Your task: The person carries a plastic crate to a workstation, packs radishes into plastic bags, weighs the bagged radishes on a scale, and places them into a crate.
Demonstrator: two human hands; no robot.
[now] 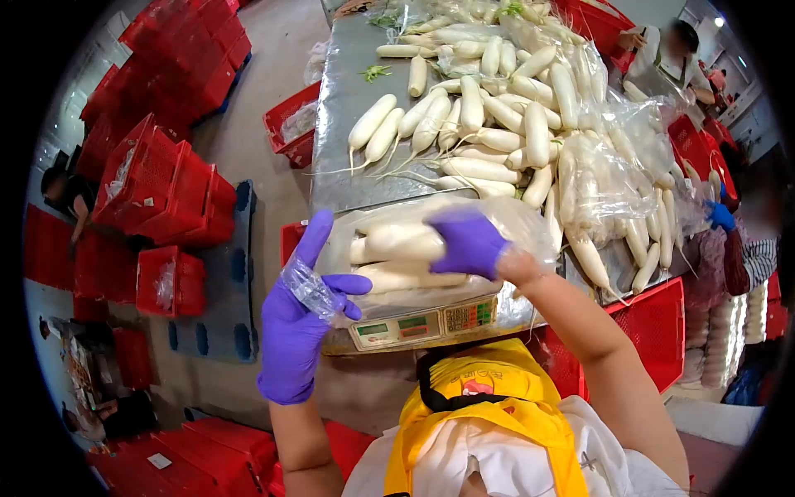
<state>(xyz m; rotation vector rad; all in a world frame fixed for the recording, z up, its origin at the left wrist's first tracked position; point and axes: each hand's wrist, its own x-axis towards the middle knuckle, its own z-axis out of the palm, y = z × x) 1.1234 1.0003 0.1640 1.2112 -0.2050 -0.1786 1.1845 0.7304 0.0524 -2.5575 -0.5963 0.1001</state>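
Near side of the metal table (352, 108), a clear bag (497, 217) of white radishes (402, 242) is lying on a scale (426, 325). Left hand (302, 327), purple glove, is at the bag's left end, fingers spread apart with crinkled plastic looped across them. Right hand (468, 240), same glove, is over the right end of the bagged radishes, but it's blurry, so I can't tell if the fingers are clamped on anything.

Writing-wise, pretty slim pickings: the scale has greenish display windows and a colored keypad on its near face, digits too small to read. The yellow apron (505, 377) has a row of tiny characters above a red logo, also not legible. White label (160, 460) on a red crate at near left, same story. Loose radishes (530, 132) are heaped toward the far right, red crates (157, 190) stacked off to the left.
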